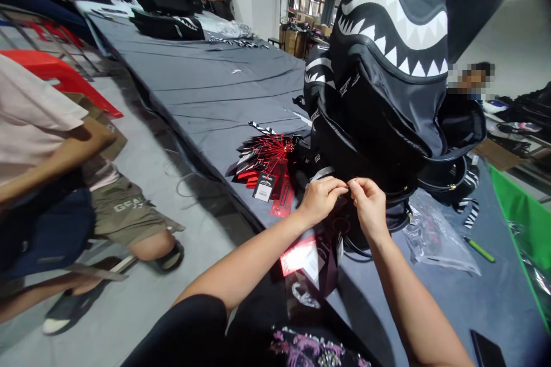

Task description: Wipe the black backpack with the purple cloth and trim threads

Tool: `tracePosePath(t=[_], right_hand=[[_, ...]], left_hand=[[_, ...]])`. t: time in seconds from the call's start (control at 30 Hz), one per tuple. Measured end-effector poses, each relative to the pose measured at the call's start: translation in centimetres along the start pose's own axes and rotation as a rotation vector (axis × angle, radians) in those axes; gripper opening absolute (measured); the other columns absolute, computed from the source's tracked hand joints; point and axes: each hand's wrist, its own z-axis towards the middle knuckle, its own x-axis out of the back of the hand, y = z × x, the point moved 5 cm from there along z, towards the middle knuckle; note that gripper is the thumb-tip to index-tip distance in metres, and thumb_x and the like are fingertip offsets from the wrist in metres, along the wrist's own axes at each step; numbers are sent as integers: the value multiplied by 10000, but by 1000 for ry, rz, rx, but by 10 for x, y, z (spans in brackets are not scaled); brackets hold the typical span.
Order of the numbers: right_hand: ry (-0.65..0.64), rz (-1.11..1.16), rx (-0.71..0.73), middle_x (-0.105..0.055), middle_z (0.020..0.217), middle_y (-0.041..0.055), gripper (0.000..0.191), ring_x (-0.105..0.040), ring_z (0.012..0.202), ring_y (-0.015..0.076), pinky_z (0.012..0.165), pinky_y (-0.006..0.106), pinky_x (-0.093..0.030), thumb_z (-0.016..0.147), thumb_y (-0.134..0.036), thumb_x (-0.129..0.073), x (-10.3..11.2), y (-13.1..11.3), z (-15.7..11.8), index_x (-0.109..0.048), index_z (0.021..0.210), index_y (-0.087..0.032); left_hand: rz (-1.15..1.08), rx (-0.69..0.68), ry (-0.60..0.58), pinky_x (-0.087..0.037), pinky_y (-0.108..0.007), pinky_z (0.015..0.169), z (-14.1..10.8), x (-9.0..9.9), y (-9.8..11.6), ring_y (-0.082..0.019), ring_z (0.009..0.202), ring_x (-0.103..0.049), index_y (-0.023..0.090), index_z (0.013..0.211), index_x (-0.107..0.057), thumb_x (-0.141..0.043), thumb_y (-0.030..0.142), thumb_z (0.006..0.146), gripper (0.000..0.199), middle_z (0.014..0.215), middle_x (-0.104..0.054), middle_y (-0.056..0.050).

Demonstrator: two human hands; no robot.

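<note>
Pinched closed, the left hand (321,200) and the right hand (369,206) meet fingertip to fingertip in front of the black bags (390,109), gripping what looks like a thin red string (355,178). Its ends are too small to make out, so whether the string is joined to a bag cannot be told.

Such fine work calls for thumb and first finger only, with one hand as a steady anchor while the other makes the small moves. A light pull should hold the string straight without straining it or tugging at the bag. Both wrists are best held low and close together, so that neither hides the contact point.

A thin red loop (341,218) shows just below the hands; it could snag on a zip or tangle, so it needs to hang free. The bunch of tags (267,155) lies near the left edge of the worktop (202,77), just beside the bags, with its strings crowded together; drawing one out singly, near its knot, would avoid tangles. The piled bags lean over the work, so a gentle touch suits them too. A clear plastic bag (439,235) and a green pen (480,249) lie towards the worktop's right edge, apart from the hands.
</note>
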Motion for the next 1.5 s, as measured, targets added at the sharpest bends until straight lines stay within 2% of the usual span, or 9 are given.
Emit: tracePosePath(t=[0.27, 0.53, 0.67, 0.8, 1.03, 1.13, 1.27, 1.4, 1.5], right_hand=[[-10, -3, 54, -632, 763, 12, 240, -548, 667, 128, 612, 259, -445, 760, -413, -682, 0, 1, 1, -641, 778, -177], [-55, -88, 141, -625, 745, 9, 178, -564, 700, 143, 656, 270, -453, 809, -354, -635, 0, -5, -4, -623, 755, -185], [-56, -127, 161, -625, 760, 7, 159, -560, 702, 139, 667, 269, -445, 822, -331, -625, 0, -5, -3, -626, 767, -181], [-54, -161, 199, -626, 758, 6, 159, -564, 702, 142, 670, 274, -444, 821, -328, -626, 1, -5, -2, -631, 763, -180], [-38, -204, 195, -634, 762, 12, 191, -580, 691, 152, 621, 278, -458, 818, -367, -650, 5, -2, 3, -653, 798, -177], [-47, -172, 185, -640, 760, 15, 209, -584, 675, 149, 595, 273, -466, 808, -381, -666, 4, -4, 2, -654, 791, -173], [-39, -125, 156, -635, 749, 12, 236, -575, 635, 133, 552, 258, -472, 792, -399, -684, 4, -5, 1, -653, 772, -166], [-34, -111, 153, -639, 752, 13, 245, -576, 639, 135, 539, 255, -475, 768, -404, -709, 4, -5, 1, -658, 784, -165], [-36, -127, 149, -640, 749, 14, 247, -586, 651, 142, 551, 263, -481, 762, -405, -715, 6, -5, 2, -659, 788, -166]], left_hand=[[-18, 5, -22, -472, -272, 680, 1, -2, 2, -146, 728, -616, 195, 810, -700, -566, 223, 894, 160, 787, -684, -23], [18, 147, -76, -380, -232, 561, 7, -1, 1, -104, 579, -530, 193, 720, -605, -650, 211, 800, 93, 648, -625, 40], [140, 133, -151, -374, -239, 593, 10, 1, 5, -121, 646, -555, 192, 771, -621, -615, 194, 812, 41, 713, -640, 25], [166, 97, -186, -411, -242, 683, 11, -2, 7, -137, 759, -591, 191, 763, -652, -527, 175, 856, 157, 804, -666, 1], [186, 177, -103, -352, -230, 573, 15, 0, 7, -124, 625, -548, 177, 724, -630, -634, 215, 779, 67, 667, -634, 29], [112, 142, -143, -407, -209, 626, 12, -1, 10, -112, 676, -587, 172, 787, -660, -609, 190, 812, 60, 737, -676, 25], [-67, 91, -187, -451, -200, 700, 7, -3, 12, -101, 712, -613, 173, 855, -695, -499, 162, 886, 198, 787, -694, 11], [44, 175, -88, -415, -218, 619, 6, -2, 8, -116, 645, -576, 167, 763, -648, -575, 183, 831, 101, 693, -646, 20], [63, 191, -62, -416, -225, 628, 7, -4, 9, -127, 675, -590, 176, 834, -643, -603, 182, 806, 50, 742, -666, 20]])
